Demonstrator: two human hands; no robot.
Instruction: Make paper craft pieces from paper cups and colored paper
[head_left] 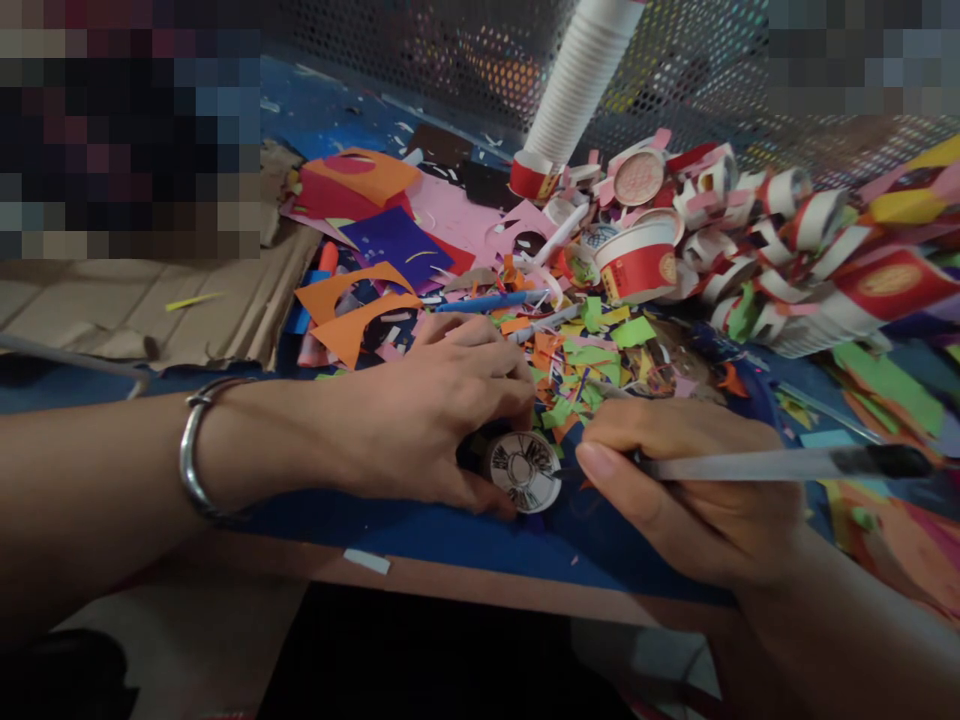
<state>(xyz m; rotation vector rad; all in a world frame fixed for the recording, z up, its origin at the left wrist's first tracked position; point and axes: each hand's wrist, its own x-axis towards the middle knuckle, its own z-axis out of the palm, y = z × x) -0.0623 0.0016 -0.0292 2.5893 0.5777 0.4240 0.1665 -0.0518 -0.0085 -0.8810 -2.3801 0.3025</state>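
Close to the front edge of the blue counter [450, 527], a small white disc [498, 478] sits with its face up, between 2 hands. Black ink marks it: a ring in the middle, with dark hatched patches around it. I cannot tell whether it is a flat piece or the base of a cup. The left hand [457, 395], with a silver bangle [191, 455] at its wrist, curls around the disc from the left, fingers bent at the far side and thumb along the near rim. The right hand [697, 490] grips a pen [757, 466] with a pale barrel and a black rear end; its tip points left and meets the right part of the disc's face.

Just beyond the hands lies a heap of small paper scraps [577, 360], mostly green and orange, with a blue pen [491, 300] at its far side. Left of this are cut orange paper [360, 318] and a dark blue sheet [397, 245]. A red and white cup [637, 262] stands behind the scraps, with a jumble of cut cups [724, 205] to its right. A tall white stack of cups [581, 85] leans up before a perforated panel [465, 60]. At the far left lies brown cardboard [217, 320].
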